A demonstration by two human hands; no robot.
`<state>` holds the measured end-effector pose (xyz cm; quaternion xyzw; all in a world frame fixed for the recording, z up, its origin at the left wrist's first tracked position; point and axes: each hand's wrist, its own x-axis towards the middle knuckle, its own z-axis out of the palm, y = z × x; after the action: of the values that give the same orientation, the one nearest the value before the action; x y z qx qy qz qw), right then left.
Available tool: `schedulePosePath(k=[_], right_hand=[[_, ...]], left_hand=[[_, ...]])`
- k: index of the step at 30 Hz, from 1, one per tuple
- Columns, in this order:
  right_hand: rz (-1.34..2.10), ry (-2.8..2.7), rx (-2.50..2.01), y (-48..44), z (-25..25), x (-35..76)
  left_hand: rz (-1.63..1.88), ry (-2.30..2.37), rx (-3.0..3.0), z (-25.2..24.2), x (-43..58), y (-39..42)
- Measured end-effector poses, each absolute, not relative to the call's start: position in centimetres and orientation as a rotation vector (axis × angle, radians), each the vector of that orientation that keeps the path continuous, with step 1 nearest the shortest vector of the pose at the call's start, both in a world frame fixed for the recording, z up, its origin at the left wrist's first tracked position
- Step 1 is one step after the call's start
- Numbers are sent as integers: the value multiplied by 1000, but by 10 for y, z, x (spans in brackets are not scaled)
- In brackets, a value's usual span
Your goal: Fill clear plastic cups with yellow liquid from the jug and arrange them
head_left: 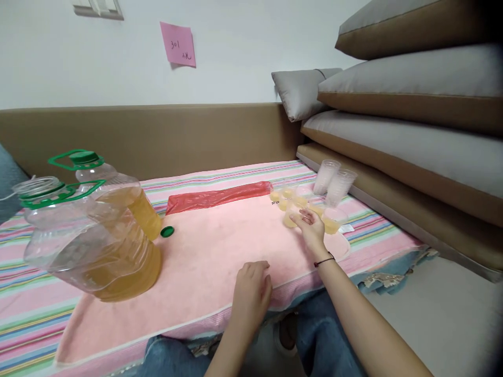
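Observation:
My left hand [251,290] rests on the pink towel [204,262] near its front edge, fingers curled loosely, holding nothing. My right hand [312,228] reaches out to a cluster of small clear plastic cups [293,201] part-filled with yellow liquid; its fingers are at one cup [333,220], and whether they grip it I cannot tell. A short stack of empty clear cups [334,180] leans just behind them.
Two big clear jugs of yellow liquid stand at the left: the near one [94,246] has no cap, the far one [118,193] is capped green. A loose green cap [167,231] and a red plastic bag [218,198] lie on the towel. Stacked cushions [412,131] rise at right.

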<state>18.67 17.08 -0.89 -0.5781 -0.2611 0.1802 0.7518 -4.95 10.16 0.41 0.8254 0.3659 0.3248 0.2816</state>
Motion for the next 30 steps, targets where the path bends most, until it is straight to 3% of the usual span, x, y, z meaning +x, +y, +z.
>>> schedulePosePath(k=[30], right_hand=[[73, -398, -1460, 207, -33, 199]], left_hand=[[876, 1082, 2339, -5, -57, 102]])
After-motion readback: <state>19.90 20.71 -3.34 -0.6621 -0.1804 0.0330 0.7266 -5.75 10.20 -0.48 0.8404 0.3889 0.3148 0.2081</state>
